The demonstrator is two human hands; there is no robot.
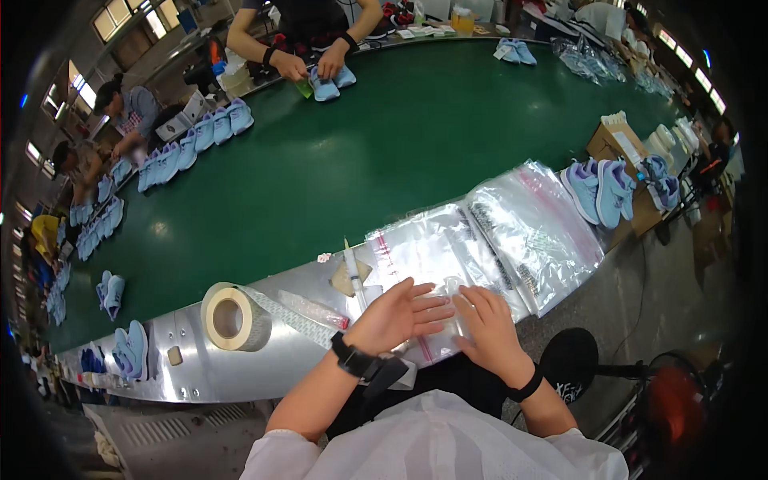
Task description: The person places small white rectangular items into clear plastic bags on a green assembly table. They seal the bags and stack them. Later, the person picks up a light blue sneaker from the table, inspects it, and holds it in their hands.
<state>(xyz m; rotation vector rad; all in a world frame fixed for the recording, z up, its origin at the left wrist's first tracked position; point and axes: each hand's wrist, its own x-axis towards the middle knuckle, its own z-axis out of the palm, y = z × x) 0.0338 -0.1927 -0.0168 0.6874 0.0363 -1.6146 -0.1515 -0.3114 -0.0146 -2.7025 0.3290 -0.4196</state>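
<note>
My left hand [406,314] is over the near metal edge of the table, palm turned to the right and fingers stretched out. Close beside it, my right hand [490,328] has its fingers extended and slightly bent, above the clear plastic bags [428,240]. Something transparent shows between the two hands; I cannot make out what it is, or whether the fingertips touch it. A second pile of clear bags [532,232] lies to the right. Just left of my left hand are a syringe-like tube [353,276], a tan pad [342,280] and a small clear packet with a red end [312,307].
A large roll of label tape [254,320] stands at the left. Light-blue shoes [598,192] sit by a cardboard box [612,140] at the right. Across the green belt [320,176], a co-worker's hands [308,68] handle blue shoes [325,86]. More shoes [204,132] line the far left.
</note>
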